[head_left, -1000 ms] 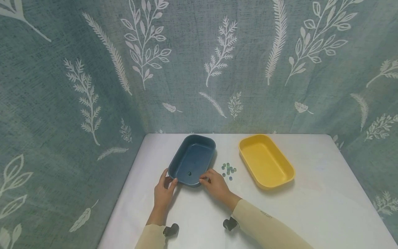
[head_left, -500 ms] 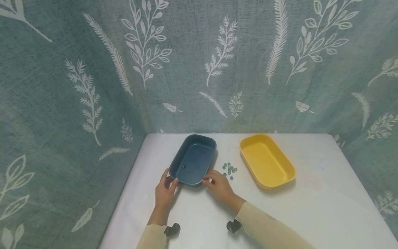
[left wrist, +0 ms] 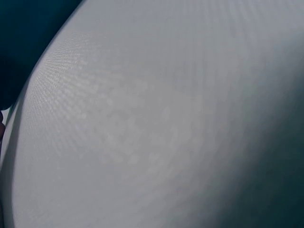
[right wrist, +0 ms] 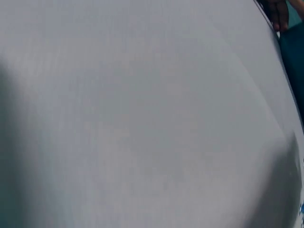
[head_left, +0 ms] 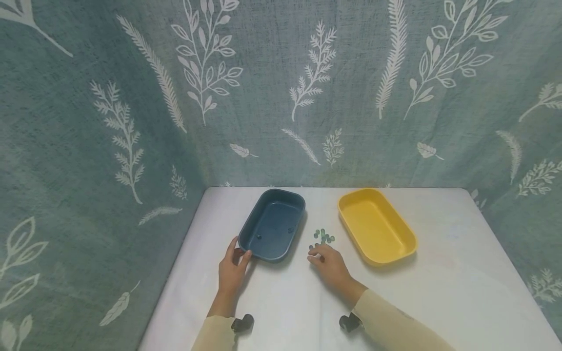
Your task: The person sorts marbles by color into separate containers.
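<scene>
A dark blue tray (head_left: 274, 222) sits on the white table with two small marbles inside, one marble (head_left: 259, 237) left of the middle and another marble (head_left: 290, 230) near the right wall. At its near left corner my left hand (head_left: 231, 273) holds the rim, thumb on the near side and fingers along the left. My right hand (head_left: 332, 267) is over the table right of the tray, fingertips beside a loose cluster of green and blue glass marbles (head_left: 323, 236). Its fingers are bent loosely with nothing visible between them; part of the cluster's near side is hidden behind it.
A yellow tray (head_left: 377, 226) stands to the right of the marbles with nothing visible in it. Leaf-patterned curtain (head_left: 272, 97) hangs behind the table and at both sides. Both wrist views show mostly blurred white tabletop (left wrist: 142, 118).
My right hand has left the blue tray's near right corner and moved right to the marbles. A second marble now shows in the blue tray. My left hand stays on the rim.
</scene>
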Demonstrator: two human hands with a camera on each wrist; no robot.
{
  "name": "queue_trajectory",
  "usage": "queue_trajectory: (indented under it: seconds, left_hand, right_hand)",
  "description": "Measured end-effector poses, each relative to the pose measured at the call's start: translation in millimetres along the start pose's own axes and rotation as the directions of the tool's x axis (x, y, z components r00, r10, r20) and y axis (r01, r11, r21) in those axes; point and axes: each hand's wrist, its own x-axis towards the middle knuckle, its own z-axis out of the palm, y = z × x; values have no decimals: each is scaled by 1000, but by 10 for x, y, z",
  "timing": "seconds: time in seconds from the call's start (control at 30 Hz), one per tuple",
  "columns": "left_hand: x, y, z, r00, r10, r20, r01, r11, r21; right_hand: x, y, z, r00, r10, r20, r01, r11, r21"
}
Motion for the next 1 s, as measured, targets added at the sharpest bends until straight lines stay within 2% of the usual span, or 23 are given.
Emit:
queue_trajectory:
  seconds: [0.2,0.33,0.63,0.83,1.0]
  left_hand:
    - [-3,17,4,1000,10,-9,-10,1000,8]
    - [-4,14,2,1000,19,-14,-19,1000,12]
    - [1,6,-3,1000,11,-7,-11,1000,10]
    - [2,1,3,1000,12,-7,-12,1000,4]
    - [-4,5,-4,1000,17,-8,-17,1000,-5]
  right_hand:
    - [26,105,-99,999,25,-37,-25,1000,-7]
    - [44,178,-151,996,67,-63,-68,998,-11]
    - [70,265,-244,987,140,-81,-142,990,-22]
    - [119,254,-264,985,145,-94,-147,989,-12]
    - [169,266,-244,984,147,-101,-152,987,-45]
